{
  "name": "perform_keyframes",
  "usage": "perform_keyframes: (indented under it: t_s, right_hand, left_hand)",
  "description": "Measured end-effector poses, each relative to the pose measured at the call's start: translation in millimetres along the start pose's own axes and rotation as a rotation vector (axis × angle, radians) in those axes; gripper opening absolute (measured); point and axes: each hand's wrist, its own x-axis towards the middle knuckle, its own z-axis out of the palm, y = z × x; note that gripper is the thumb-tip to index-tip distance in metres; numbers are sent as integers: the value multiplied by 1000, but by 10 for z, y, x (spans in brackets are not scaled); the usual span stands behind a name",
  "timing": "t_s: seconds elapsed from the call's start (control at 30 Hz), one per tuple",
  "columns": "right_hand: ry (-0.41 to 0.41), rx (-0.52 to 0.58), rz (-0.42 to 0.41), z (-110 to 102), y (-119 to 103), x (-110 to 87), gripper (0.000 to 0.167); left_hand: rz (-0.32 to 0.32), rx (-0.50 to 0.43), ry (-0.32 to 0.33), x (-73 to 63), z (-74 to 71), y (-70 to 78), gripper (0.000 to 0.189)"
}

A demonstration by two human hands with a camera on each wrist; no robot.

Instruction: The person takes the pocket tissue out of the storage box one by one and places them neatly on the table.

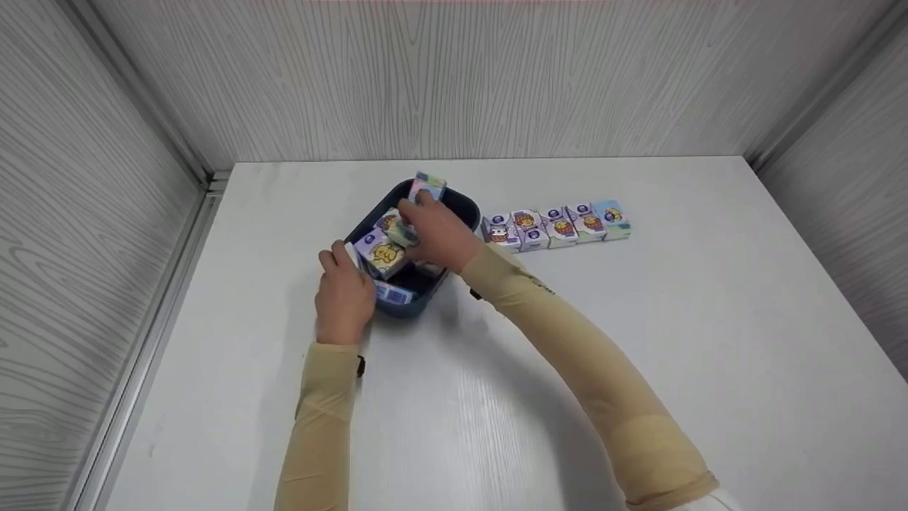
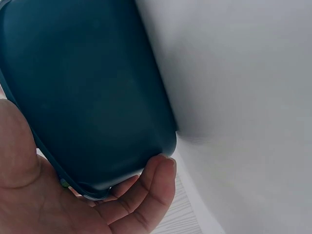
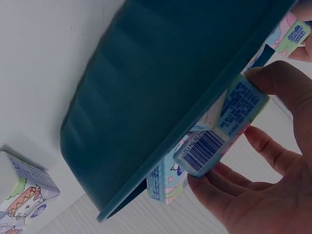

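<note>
Head view: A dark blue bin point(image 1: 399, 311) stands on the white tabletop point(image 1: 709, 319) with several small printed packs point(image 1: 383, 253) lying loose inside. To the right of the bin, five packs are set side by side in a straight row point(image 1: 559, 226). The left grip point(image 1: 345, 294) is at the bin's left rim; the right grip point(image 1: 443, 234) reaches in over the contents. A far-end pack point(image 1: 428, 184) projects above the rim. Progress, judged from this layout: partial. The row appears to be the ordered portion; the loose contents appear to be the portion left to handle. The direction of transfer cannot be told.

Left wrist view: The bin's outer wall occupies much of the frame. The fingers of the left grip are bent about the bin's corner, thumb near the rim. The contents are almost wholly hidden, so no count is available here.

Right wrist view: The right grip grasps a barcoded pack point(image 3: 224, 131), thumb on one side, fingers opposite. This pack is at the bin's rim, well apart from the row; its handling is judged incomplete. At upper right, the left grip, as judged, pinches a pink-and-green pack point(image 3: 292, 35), likewise unplaced
</note>
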Motion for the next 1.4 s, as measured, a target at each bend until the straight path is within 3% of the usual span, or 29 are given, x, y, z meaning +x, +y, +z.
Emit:
perform_keyframes:
  t_s: [0.3,0.77,1.17,1.4]
  right_hand:
    - [4,107,-84,-81,113,-65,51]
    - [54,156,-103,-335,272,-357,54]
    - [43,106,-143,-403,648,-966,54]
    - [-94,77,-168,-258,855,-1351,64]
  left_hand:
    - [5,3,26,-25,-5,5,55]
    - [-30,-5,-29,10,4,4,57]
    - [-33,-10,-24,-1,13,30,56]
    - [-34,-2,-14,-10,5,27,56]
